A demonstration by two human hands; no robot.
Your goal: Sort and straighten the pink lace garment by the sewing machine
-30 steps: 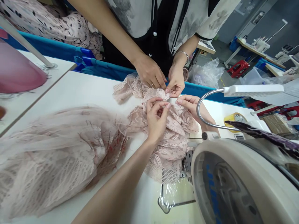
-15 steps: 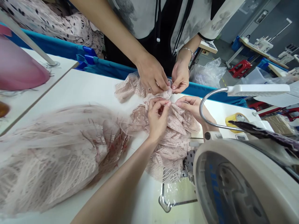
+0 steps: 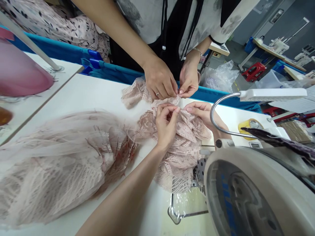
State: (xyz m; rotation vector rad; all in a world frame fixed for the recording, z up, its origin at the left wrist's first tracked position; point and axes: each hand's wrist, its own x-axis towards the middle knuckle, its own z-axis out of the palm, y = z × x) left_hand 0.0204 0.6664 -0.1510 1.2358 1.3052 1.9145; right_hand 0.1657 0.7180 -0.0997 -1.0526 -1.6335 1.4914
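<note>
Pale pink lace fabric [image 3: 178, 154] lies bunched on the white table, partly beside the sewing machine [image 3: 236, 190]. My left hand [image 3: 167, 123] pinches its upper edge between thumb and fingers. Just to the right, my right hand [image 3: 203, 113] grips the same edge, its wrist partly behind the lamp's bent neck. Across from me, a co-worker's hand [image 3: 161, 78] and the co-worker's other hand [image 3: 189, 80] pinch the lace a little beyond my fingers. What exactly lies between the fingertips is too small to make out.
A large heap of sheer lace [image 3: 56, 167] covers the left of the table [image 3: 81, 95]. At right stand a lamp [image 3: 273, 94] on a flexible neck and a yellow tape roll [image 3: 249, 127]. Blue cloth [image 3: 115, 73] runs along the far edge. A pink cone [image 3: 23, 72] stands at left.
The co-worker's hands have shifted slightly, their fingertips now closer together on the lace. My own hands keep almost the same place and hold.
</note>
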